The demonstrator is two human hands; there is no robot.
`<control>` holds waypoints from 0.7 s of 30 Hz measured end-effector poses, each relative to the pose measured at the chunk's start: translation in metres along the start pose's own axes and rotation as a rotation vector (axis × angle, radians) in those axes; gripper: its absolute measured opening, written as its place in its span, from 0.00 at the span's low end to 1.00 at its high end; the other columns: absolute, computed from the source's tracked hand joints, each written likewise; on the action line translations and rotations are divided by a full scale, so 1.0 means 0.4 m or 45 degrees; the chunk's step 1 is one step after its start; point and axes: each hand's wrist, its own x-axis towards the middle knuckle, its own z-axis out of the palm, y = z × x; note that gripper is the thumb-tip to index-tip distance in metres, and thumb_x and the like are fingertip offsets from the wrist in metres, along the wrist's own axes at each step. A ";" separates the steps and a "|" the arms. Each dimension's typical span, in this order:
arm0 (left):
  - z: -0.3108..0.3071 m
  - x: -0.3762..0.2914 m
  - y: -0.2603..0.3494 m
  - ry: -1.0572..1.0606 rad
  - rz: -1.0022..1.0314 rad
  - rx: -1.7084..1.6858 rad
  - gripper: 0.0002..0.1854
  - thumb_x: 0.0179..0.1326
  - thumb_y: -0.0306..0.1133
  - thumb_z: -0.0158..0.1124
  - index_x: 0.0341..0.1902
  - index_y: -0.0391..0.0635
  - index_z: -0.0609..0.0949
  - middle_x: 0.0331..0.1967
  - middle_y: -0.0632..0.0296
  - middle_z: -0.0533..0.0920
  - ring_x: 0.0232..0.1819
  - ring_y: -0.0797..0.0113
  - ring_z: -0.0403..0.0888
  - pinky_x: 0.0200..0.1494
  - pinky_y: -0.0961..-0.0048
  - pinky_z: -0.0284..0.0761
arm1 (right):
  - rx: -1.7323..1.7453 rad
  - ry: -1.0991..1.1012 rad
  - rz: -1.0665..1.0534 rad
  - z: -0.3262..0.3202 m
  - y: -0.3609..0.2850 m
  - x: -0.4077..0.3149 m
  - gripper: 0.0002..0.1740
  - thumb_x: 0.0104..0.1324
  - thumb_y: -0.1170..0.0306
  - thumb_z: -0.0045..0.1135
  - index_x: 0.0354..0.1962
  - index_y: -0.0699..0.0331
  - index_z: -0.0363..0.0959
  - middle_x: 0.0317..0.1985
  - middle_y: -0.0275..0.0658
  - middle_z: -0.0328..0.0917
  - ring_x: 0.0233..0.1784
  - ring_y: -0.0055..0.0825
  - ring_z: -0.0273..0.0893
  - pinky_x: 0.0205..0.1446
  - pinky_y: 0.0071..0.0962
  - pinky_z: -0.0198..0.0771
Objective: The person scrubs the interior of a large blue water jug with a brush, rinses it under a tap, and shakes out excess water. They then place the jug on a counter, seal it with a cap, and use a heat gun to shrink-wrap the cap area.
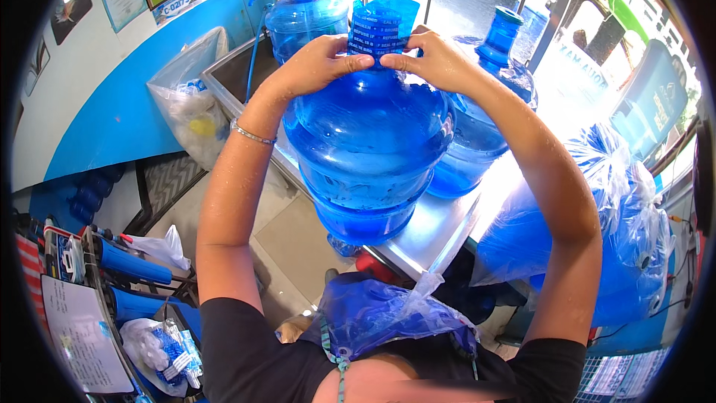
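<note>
A large round blue plastic water jug stands upright on a stainless steel counter in front of me. Around its neck sits a blue printed plastic seal sleeve, flared at the top. My left hand grips the sleeve from the left, thumb on its lower front edge. From the right, my right hand holds the same sleeve, its thumb close to the other thumb. The fingertips behind the neck are hidden. A capped blue jug stands to the right, partly behind my right forearm, and another jug is at the back left.
The metal counter's rim runs below the jugs. A clear plastic bag hangs at the left. Blue jugs wrapped in clear plastic stand at the right. Blue filter housings and a whiteboard are at lower left.
</note>
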 end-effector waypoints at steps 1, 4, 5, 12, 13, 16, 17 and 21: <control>-0.005 0.000 0.011 -0.024 -0.043 0.104 0.29 0.59 0.51 0.68 0.51 0.36 0.79 0.42 0.57 0.83 0.46 0.69 0.78 0.51 0.71 0.73 | 0.034 -0.051 -0.022 -0.013 -0.001 0.001 0.37 0.59 0.38 0.59 0.38 0.70 0.82 0.36 0.53 0.77 0.37 0.38 0.77 0.44 0.35 0.73; -0.025 -0.005 0.058 0.029 0.053 0.709 0.27 0.55 0.42 0.71 0.54 0.39 0.78 0.47 0.51 0.80 0.49 0.59 0.78 0.51 0.66 0.74 | 0.138 -0.214 0.076 -0.085 0.015 0.014 0.35 0.63 0.39 0.54 0.46 0.66 0.79 0.49 0.51 0.76 0.54 0.40 0.73 0.59 0.37 0.68; -0.027 -0.003 0.081 0.349 0.172 0.709 0.27 0.54 0.39 0.70 0.56 0.39 0.77 0.48 0.51 0.80 0.50 0.58 0.78 0.52 0.66 0.74 | 0.269 -0.003 0.027 -0.101 0.026 0.014 0.28 0.68 0.46 0.52 0.49 0.62 0.78 0.49 0.48 0.76 0.55 0.36 0.73 0.61 0.34 0.68; 0.105 0.095 0.280 0.801 0.730 0.428 0.32 0.53 0.37 0.65 0.63 0.41 0.72 0.56 0.48 0.77 0.55 0.57 0.77 0.54 0.66 0.74 | 1.324 0.442 -0.019 -0.255 0.136 0.038 0.21 0.63 0.69 0.51 0.54 0.63 0.72 0.53 0.45 0.75 0.52 0.30 0.75 0.58 0.30 0.70; 0.135 0.133 0.300 0.779 0.587 0.596 0.32 0.55 0.44 0.65 0.60 0.38 0.75 0.52 0.43 0.79 0.51 0.53 0.79 0.52 0.66 0.75 | 1.407 0.431 -0.055 -0.265 0.144 0.040 0.25 0.61 0.73 0.50 0.58 0.67 0.70 0.54 0.44 0.75 0.51 0.31 0.75 0.59 0.27 0.68; 0.142 0.273 0.326 0.208 0.287 0.382 0.28 0.58 0.47 0.64 0.51 0.33 0.81 0.38 0.44 0.83 0.39 0.62 0.82 0.42 0.69 0.79 | 1.338 0.530 -0.169 -0.316 0.170 0.019 0.29 0.53 0.81 0.46 0.56 0.68 0.69 0.48 0.41 0.77 0.44 0.29 0.76 0.51 0.26 0.70; 0.142 0.316 0.325 0.116 0.281 0.161 0.26 0.59 0.46 0.63 0.50 0.33 0.81 0.34 0.47 0.84 0.34 0.67 0.82 0.38 0.69 0.79 | 1.262 0.577 -0.232 -0.333 0.180 0.006 0.29 0.53 0.81 0.46 0.56 0.68 0.69 0.48 0.42 0.76 0.44 0.29 0.76 0.51 0.26 0.70; 0.180 0.480 0.303 0.469 0.196 0.640 0.14 0.60 0.44 0.62 0.39 0.48 0.87 0.33 0.56 0.87 0.37 0.62 0.86 0.44 0.66 0.80 | -0.365 1.234 -0.447 -0.386 0.213 -0.001 0.26 0.53 0.77 0.51 0.53 0.67 0.68 0.46 0.51 0.76 0.48 0.45 0.75 0.51 0.37 0.70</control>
